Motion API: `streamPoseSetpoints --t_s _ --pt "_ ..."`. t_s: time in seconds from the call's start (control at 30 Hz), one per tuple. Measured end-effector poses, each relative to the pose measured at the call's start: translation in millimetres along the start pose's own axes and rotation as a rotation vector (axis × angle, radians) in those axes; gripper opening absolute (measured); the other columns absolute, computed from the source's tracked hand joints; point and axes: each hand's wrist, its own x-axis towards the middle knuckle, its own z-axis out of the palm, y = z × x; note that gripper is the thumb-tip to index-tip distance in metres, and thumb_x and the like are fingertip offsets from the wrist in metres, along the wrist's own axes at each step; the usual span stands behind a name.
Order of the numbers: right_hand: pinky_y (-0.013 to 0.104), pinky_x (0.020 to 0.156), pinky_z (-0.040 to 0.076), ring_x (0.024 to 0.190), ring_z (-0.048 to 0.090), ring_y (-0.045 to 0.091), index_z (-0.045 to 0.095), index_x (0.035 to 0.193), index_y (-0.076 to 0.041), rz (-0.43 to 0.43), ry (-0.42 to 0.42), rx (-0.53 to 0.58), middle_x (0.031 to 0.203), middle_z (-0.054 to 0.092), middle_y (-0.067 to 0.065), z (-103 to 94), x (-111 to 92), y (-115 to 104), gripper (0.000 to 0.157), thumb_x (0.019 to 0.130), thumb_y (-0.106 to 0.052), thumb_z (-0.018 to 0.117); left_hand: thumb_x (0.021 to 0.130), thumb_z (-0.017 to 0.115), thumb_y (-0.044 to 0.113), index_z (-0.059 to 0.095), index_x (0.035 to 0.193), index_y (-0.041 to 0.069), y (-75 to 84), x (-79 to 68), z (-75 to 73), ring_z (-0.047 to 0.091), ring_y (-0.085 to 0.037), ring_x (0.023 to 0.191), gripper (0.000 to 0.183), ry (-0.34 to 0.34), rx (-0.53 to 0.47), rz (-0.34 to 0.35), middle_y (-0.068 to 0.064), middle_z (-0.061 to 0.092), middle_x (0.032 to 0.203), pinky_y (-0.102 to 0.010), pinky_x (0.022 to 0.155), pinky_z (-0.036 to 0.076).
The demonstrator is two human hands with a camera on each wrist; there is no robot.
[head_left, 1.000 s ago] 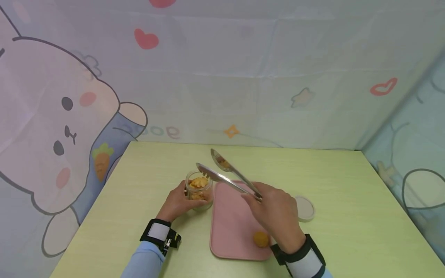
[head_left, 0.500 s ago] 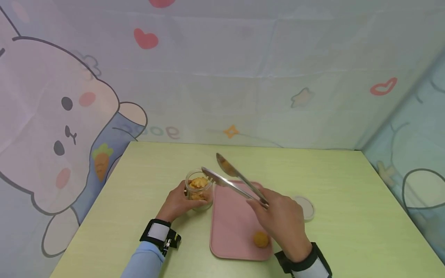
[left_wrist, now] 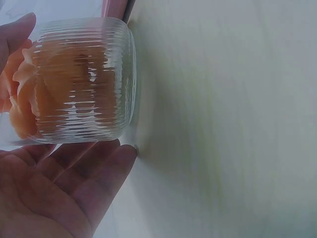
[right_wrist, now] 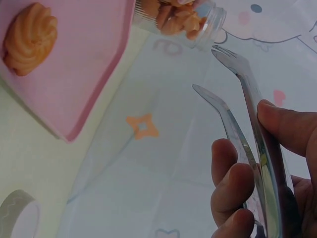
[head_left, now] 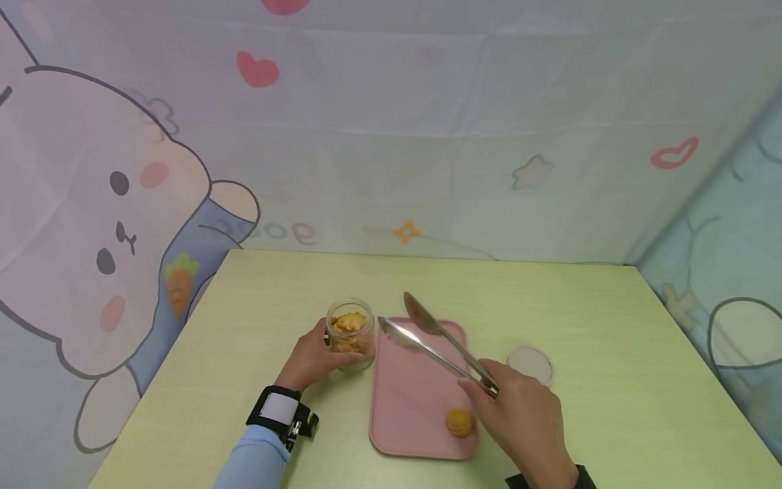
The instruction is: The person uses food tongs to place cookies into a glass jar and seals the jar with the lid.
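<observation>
My left hand (head_left: 314, 354) grips a clear glass jar (left_wrist: 79, 82) on the table, thumb on one side and fingers on the other. Swirled cookies (head_left: 350, 322) fill part of the lidless jar. My right hand (head_left: 519, 411) holds metal tongs (head_left: 449, 343) by their arms, above the pink tray (head_left: 403, 407). The tongs' tips are spread with nothing between them, and they point toward the jar from its right. One swirled cookie (right_wrist: 30, 39) lies on the tray, near its front right corner in the head view.
A round pale lid (head_left: 530, 364) lies on the table right of the tray, partly behind my right hand. The light wooden table (head_left: 641, 380) meets a printed cloth backdrop (head_left: 379, 136) at its far edge.
My right hand and the tongs have moved right and toward me, away from the jar's mouth. My left hand, the jar and the cookie on the tray stay in place.
</observation>
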Motion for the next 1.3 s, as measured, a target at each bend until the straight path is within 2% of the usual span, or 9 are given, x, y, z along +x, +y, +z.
streamPoseSetpoints --t_s 0.27,0.47,0.7,0.87,1.03,1.17,1.3 --pt "0.028 0.041 0.030 0.048 0.041 0.011 0.070 0.098 -0.016 0.076 -0.074 -0.035 0.058 0.051 -0.010 -3.5 -21 18 0.034 0.080 -0.045 0.072 0.062 0.082 0.053 0.038 0.141 0.004 0.6 -0.5 0.0 0.052 -0.026 0.111 0.103 -0.002 -0.002 0.002 -0.015 0.054 0.130 -0.041 0.081 0.047" --pt "0.028 0.043 0.027 0.048 0.037 0.012 0.065 0.090 -0.018 0.135 -0.173 -0.052 0.055 0.045 -0.008 -4.8 -33 27 0.028 0.082 -0.044 0.070 0.063 0.082 0.053 0.038 0.141 0.004 1.9 -1.5 -1.2 0.052 -0.026 0.110 0.102 0.001 0.005 0.004 -0.015 0.054 0.129 -0.040 0.080 0.047" --pt "0.028 0.044 0.032 0.050 0.043 0.012 0.068 0.101 -0.017 0.203 -0.287 -0.066 0.061 0.053 -0.008 -7.9 -41 34 0.034 0.082 -0.045 0.070 0.063 0.082 0.052 0.039 0.140 0.003 4.2 -2.3 -2.3 0.053 -0.026 0.109 0.101 0.002 0.000 0.005 -0.016 0.055 0.128 -0.040 0.079 0.047" --pt "0.029 0.044 0.030 0.048 0.041 0.012 0.067 0.100 -0.019 0.249 -0.364 -0.084 0.057 0.047 -0.008 -10.0 -46 42 0.037 0.082 -0.052 0.066 0.063 0.082 0.051 0.038 0.141 0.003 4.9 -2.6 -2.8 0.052 -0.026 0.111 0.101 0.001 -0.006 0.005 -0.015 0.054 0.129 -0.040 0.080 0.047" --pt "0.028 0.044 0.029 0.048 0.041 0.012 0.068 0.108 -0.016 0.300 -0.455 -0.089 0.055 0.044 -0.006 -9.9 -53 51 0.047 0.084 -0.055 0.062 0.063 0.083 0.051 0.038 0.141 0.004 4.3 -2.7 -2.6 0.052 -0.026 0.111 0.101 -0.003 -0.014 0.003 -0.015 0.054 0.129 -0.040 0.080 0.047" --pt "0.027 0.043 0.024 0.047 0.038 0.012 0.066 0.107 -0.016 0.322 -0.523 -0.085 0.055 0.041 -0.005 -7.8 -59 61 0.047 0.085 -0.056 0.060 0.063 0.082 0.052 0.039 0.140 0.004 4.0 -2.8 -2.3 0.052 -0.026 0.111 0.101 0.002 -0.003 0.007 -0.015 0.055 0.129 -0.041 0.081 0.047" --pt "0.027 0.047 0.031 0.053 0.044 0.013 0.065 0.109 -0.017 0.336 -0.593 -0.087 0.061 0.049 -0.006 -2.9 -65 73 0.053 0.084 -0.063 0.057 0.063 0.082 0.052 0.038 0.141 0.004 3.9 -2.6 -2.0 0.052 -0.026 0.112 0.102 0.003 0.009 0.006 -0.015 0.055 0.129 -0.041 0.082 0.047"
